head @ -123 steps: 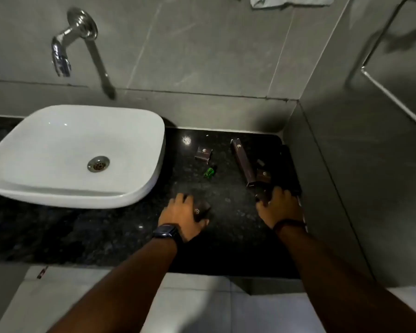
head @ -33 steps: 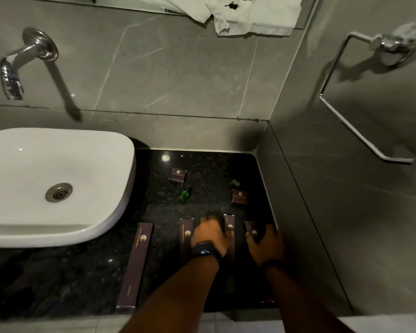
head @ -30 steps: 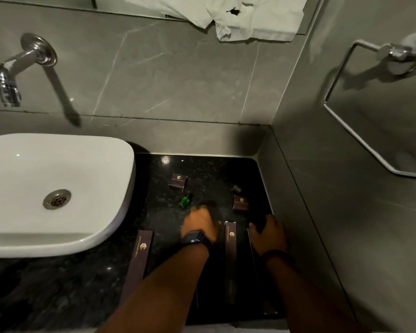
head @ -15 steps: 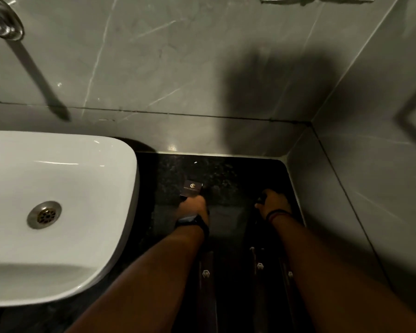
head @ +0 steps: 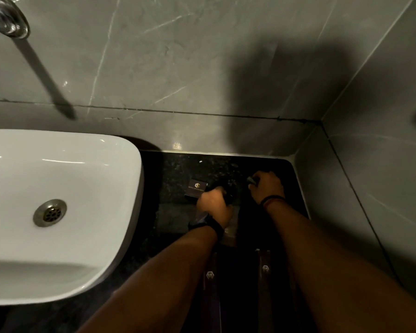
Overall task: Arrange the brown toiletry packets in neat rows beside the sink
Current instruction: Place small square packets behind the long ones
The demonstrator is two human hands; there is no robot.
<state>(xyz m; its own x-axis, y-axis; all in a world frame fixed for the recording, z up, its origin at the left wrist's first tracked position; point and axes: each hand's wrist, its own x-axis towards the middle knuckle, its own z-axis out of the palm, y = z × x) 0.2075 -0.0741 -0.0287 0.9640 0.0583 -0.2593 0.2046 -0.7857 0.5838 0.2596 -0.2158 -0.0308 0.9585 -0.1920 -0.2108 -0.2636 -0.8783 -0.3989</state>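
Note:
On the black counter (head: 175, 212) right of the white sink (head: 58, 212) lies a small brown packet (head: 197, 187) with a gold logo. My left hand (head: 214, 206), wearing a watch, is curled just right of it, the fingers closed around a small dark item (head: 229, 197) too dim to identify. My right hand (head: 265, 186) is farther right near the back, pinching a small dark packet (head: 251, 180) at its fingertips. Two long brown packets (head: 210, 284) (head: 264, 280) lie side by side between my forearms, partly hidden.
The grey tiled back wall (head: 202, 80) and the right side wall (head: 370, 188) close off the counter corner. A chrome tap (head: 7, 20) sticks out above the sink. My shadow darkens the counter around both hands.
Since half a second ago my left hand has shifted right off the small logo packet. My right hand has moved a little farther back. The view has hardly changed.

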